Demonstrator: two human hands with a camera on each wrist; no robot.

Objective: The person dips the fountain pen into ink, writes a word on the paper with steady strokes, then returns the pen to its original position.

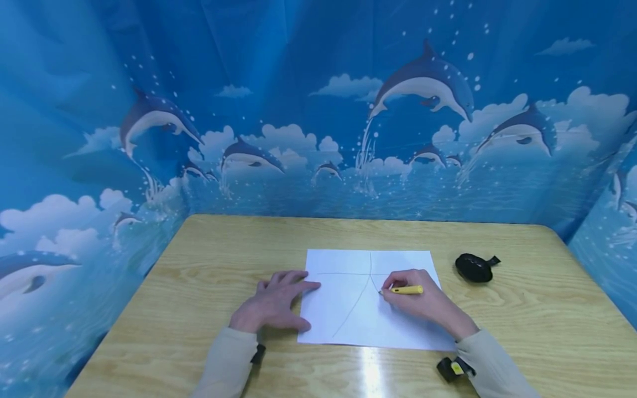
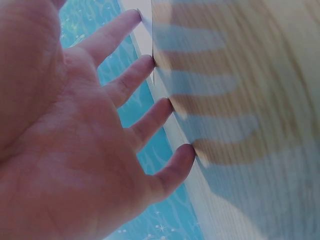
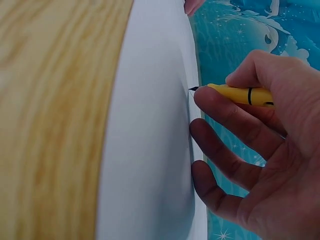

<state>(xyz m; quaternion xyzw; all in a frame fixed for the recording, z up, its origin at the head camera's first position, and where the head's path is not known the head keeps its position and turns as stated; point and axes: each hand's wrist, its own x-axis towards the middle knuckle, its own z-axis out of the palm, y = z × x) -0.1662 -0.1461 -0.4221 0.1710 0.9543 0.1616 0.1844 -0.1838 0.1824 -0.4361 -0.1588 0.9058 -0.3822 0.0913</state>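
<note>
A white sheet of paper (image 1: 338,304) lies on the wooden table. Thin dark lines cross it: a horizontal one, a short vertical one, and two that slant down from where they meet. My right hand (image 1: 415,298) pinches a yellow pen (image 1: 408,289), its dark tip on the sheet at the lower end of the right slanting line. In the right wrist view the pen (image 3: 240,94) sits between thumb and fingers. Spread out at the sheet's left edge, my left hand (image 1: 278,304) rests with fingertips (image 2: 146,61) on the paper's edge and the table.
A small black dish-shaped object (image 1: 474,268) with a short tab sits on the table (image 1: 537,309) right of the paper. Behind the table hangs a blue curtain (image 1: 298,110) printed with dolphins and clouds. Dark wrist cameras are strapped at both sleeves.
</note>
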